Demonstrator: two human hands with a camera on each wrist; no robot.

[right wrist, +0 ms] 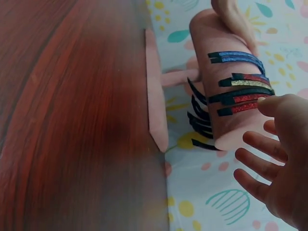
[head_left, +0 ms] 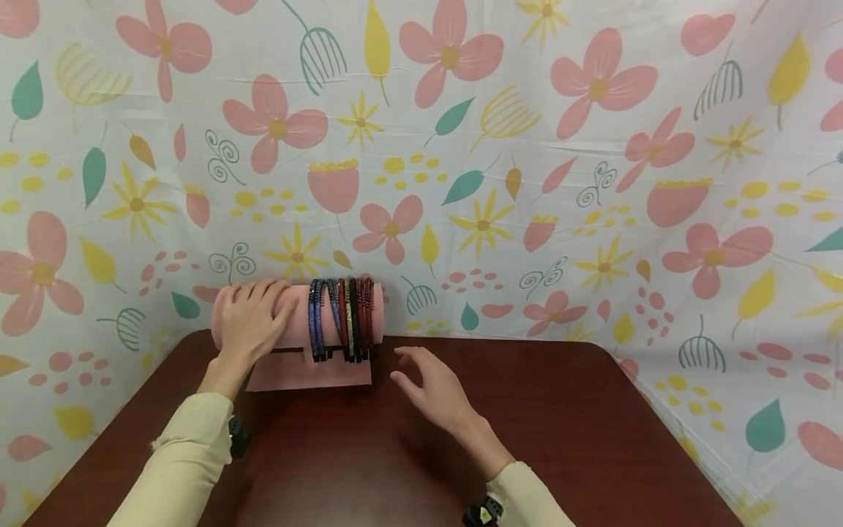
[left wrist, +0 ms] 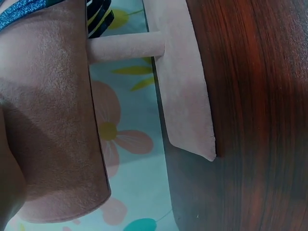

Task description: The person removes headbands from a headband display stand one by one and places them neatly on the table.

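Note:
A pink, plush-covered headband holder (head_left: 298, 322) stands at the back left of the table, its padded roll raised on a short post (left wrist: 126, 46) above a flat base (head_left: 309, 375). Several glittery headbands circle the roll's right part: blue headbands (head_left: 316, 322), then a gold headband (right wrist: 244, 83), dark ones and red headbands (right wrist: 248, 98). My left hand (head_left: 253, 318) grips the roll's bare left end from above, fingers bent over the top. To the right of the holder, my right hand (head_left: 431, 388) is held over the table with fingers loosely bent and nothing in it.
A dark red-brown wooden table (head_left: 540, 410) stretches to the right and front of the holder. Close behind it hangs a white cloth (head_left: 421, 146) printed with flowers and leaves. Each wrist has a black strapped device (head_left: 484, 512).

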